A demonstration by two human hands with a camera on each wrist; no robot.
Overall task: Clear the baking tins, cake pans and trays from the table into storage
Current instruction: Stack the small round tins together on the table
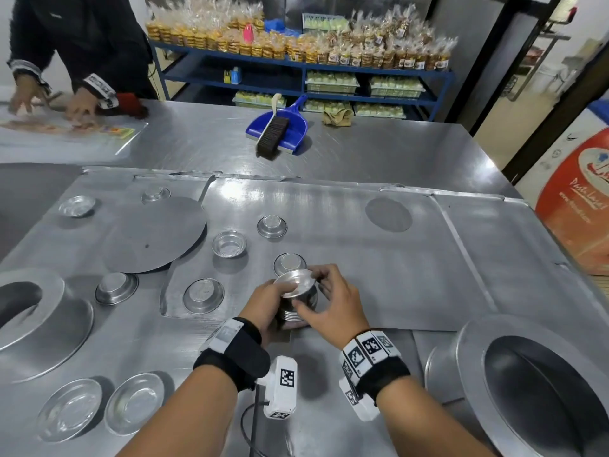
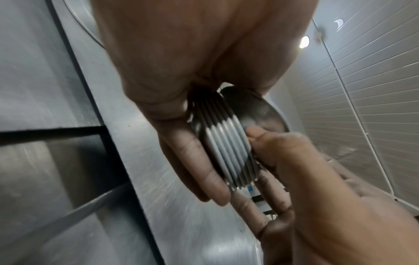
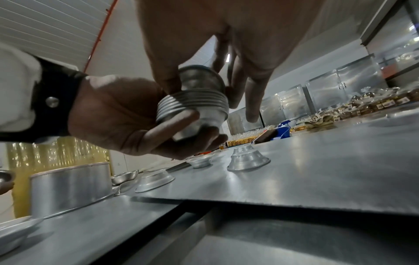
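Observation:
My left hand (image 1: 267,301) grips a nested stack of small metal tins (image 1: 298,314) just above the table, in front of me. My right hand (image 1: 326,293) pinches one more tin (image 1: 294,283) by its rim, tilted on top of the stack. In the left wrist view the stack's ribbed rims (image 2: 226,152) lie against my left fingers (image 2: 199,161), with the right hand's thumb (image 2: 272,143) on them. The right wrist view shows the top tin (image 3: 199,78) over the stack (image 3: 192,105). Loose tins (image 1: 289,262) (image 1: 229,244) (image 1: 203,295) lie scattered on flat trays (image 1: 379,275).
Large round cake pans stand at the left (image 1: 39,324) and right (image 1: 478,354) near edges. A flat round disc (image 1: 151,234) and two shallow dishes (image 1: 69,409) lie on the left. A blue dustpan with brush (image 1: 278,128) sits farther back. Another person's hands (image 1: 49,100) work at the far left.

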